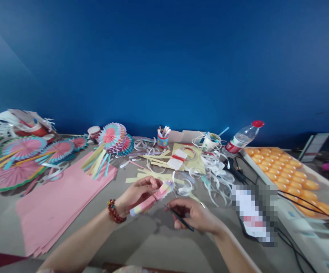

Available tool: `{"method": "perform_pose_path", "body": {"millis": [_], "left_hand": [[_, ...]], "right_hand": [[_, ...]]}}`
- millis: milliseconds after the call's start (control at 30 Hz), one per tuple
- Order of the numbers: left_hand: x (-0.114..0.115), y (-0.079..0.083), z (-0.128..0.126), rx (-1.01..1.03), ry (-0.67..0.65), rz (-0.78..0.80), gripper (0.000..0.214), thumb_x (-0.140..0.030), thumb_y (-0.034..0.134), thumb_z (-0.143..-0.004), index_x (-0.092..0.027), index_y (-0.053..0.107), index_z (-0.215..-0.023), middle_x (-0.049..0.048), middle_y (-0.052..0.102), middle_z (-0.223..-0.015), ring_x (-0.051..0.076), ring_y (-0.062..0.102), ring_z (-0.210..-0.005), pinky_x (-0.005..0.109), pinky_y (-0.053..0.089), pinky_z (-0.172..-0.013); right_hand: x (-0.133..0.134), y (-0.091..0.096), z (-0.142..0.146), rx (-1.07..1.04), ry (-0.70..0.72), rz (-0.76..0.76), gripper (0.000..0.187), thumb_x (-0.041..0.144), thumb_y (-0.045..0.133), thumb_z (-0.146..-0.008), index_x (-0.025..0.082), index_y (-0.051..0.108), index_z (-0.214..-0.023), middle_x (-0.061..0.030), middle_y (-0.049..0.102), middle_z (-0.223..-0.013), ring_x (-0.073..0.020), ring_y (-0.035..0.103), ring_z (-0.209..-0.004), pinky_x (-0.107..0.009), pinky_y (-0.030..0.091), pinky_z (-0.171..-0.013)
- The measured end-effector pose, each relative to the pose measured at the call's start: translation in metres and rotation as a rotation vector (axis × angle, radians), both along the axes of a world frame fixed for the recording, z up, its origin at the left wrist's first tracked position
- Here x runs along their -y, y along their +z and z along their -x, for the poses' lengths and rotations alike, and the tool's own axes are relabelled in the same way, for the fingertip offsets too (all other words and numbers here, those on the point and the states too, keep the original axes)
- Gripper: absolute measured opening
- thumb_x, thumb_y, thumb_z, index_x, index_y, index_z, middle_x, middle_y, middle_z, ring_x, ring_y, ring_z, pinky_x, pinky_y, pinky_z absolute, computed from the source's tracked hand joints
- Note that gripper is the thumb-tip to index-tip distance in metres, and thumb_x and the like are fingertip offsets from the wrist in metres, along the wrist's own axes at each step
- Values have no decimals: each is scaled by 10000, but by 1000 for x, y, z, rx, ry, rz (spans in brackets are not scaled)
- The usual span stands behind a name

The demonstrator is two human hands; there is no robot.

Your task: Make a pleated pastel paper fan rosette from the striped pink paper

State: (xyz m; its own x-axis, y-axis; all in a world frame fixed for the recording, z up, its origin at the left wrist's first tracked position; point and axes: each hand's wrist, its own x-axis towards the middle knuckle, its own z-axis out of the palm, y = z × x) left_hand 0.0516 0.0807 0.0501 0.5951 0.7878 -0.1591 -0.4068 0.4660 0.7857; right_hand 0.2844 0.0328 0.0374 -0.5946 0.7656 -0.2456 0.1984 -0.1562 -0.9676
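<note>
My left hand (pixel 134 195) is closed on a narrow folded paper strip (pixel 144 206) in pink, yellow and blue, which slants up to the right. In my right hand (pixel 191 212) is a slim tool with a black handle (pixel 184 222). Its thin tip points at the middle of the strip; whether it touches the paper I cannot tell, nor the tool's exact kind. Just beyond my hands lie pale yellow paper strips (pixel 141 178) and curled white paper strips (pixel 185 187). Red thread wound on a white card (pixel 177 159) rests farther back.
Pink paper sheets (pixel 59 204) lie at left, with pleated paper fans (pixel 111 136) behind. A pen cup (pixel 162 141) stands at the back. To the right are a tilted water bottle (pixel 242 138), a blurred-out flat object (pixel 252 216), black cables (pixel 292 246) and a tray of orange domes (pixel 283 167).
</note>
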Motion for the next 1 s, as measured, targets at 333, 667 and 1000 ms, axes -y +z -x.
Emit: {"method": "perform_pose_path", "body": {"millis": [333, 667, 1000], "left_hand": [[4, 1, -5, -42, 35, 5, 227, -274, 784, -742, -136, 605, -754, 4, 593, -785, 90, 517, -639, 198, 380, -606], [9, 4, -11, -137, 11, 52, 312, -338, 806, -700, -157, 553, -730, -11, 591, -709, 84, 507, -527, 205, 389, -506], [8, 0, -9, -99, 4, 23, 288, -345, 782, -746, -152, 570, -767, 10, 604, -794, 92, 539, -596, 212, 409, -567]], "right_hand": [[7, 1, 9, -135, -32, 97, 389, 416, 770, -737, 153, 644, -995, 44, 532, -673, -61, 428, -553, -174, 320, -509], [15, 6, 22, -182, -127, 234, 448, 468, 792, -675, 170, 601, -949, 49, 533, -659, -76, 468, -556, -190, 443, -525], [16, 5, 25, -186, -152, 212, 477, 547, 780, -647, 184, 594, -894, 57, 497, -633, -58, 404, -511, -160, 388, -455]]}}
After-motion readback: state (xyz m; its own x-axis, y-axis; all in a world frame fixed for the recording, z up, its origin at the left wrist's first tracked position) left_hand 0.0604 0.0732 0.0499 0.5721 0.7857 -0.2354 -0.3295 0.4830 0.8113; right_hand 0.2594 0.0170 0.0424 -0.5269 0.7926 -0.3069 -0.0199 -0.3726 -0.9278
